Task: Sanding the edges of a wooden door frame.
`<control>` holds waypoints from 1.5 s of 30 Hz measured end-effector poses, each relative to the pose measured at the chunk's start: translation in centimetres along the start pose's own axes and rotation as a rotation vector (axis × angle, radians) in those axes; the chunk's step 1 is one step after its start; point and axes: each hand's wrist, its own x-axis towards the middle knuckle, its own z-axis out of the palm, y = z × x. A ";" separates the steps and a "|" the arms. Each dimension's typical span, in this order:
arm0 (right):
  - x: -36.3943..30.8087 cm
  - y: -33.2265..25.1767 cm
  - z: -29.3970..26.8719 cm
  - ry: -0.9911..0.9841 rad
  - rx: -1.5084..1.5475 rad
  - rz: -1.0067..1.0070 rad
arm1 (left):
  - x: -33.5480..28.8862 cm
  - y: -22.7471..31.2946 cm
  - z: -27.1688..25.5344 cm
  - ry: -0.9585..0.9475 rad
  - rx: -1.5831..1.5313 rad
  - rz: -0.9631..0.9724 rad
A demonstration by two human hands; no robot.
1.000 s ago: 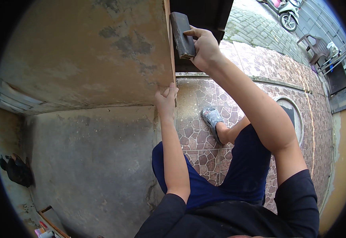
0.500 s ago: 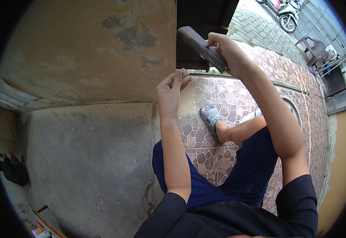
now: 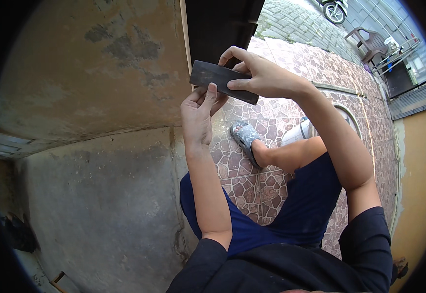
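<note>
A dark grey, flat rectangular block [image 3: 208, 74] is held up in front of the wall's edge, its broad face toward me and its right end tilted down. My right hand [image 3: 252, 73] grips its right half, thumb on the face and fingers over the upper edge. Below the block's left part, my left hand [image 3: 198, 112] has its thumb against the lower edge; its other fingers are bent and partly hidden behind the thumb and block.
At left rises a peeling tan wall [image 3: 91, 73], with a dark door panel [image 3: 218, 29] beside it. A white bucket [image 3: 298, 133] stands beyond my right leg. Farther off are a brown plastic chair [image 3: 369, 44] and a parked motorbike [image 3: 334, 12].
My right hand has brought the block down and left to my left hand, turning its broad face toward me. The left thumb now meets its lower edge. The view has shifted slightly right.
</note>
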 end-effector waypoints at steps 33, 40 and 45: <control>1.2 0.8 -0.3 -0.137 -0.133 -0.068 | -0.7 -0.7 -1.2 0.027 0.123 0.054; 2.0 0.9 0.7 -0.053 -0.304 -0.213 | -0.5 -0.7 -1.8 -0.024 0.155 0.019; 1.7 0.6 1.2 0.061 -0.299 -0.208 | 0.0 -2.5 -2.4 -0.092 0.031 0.024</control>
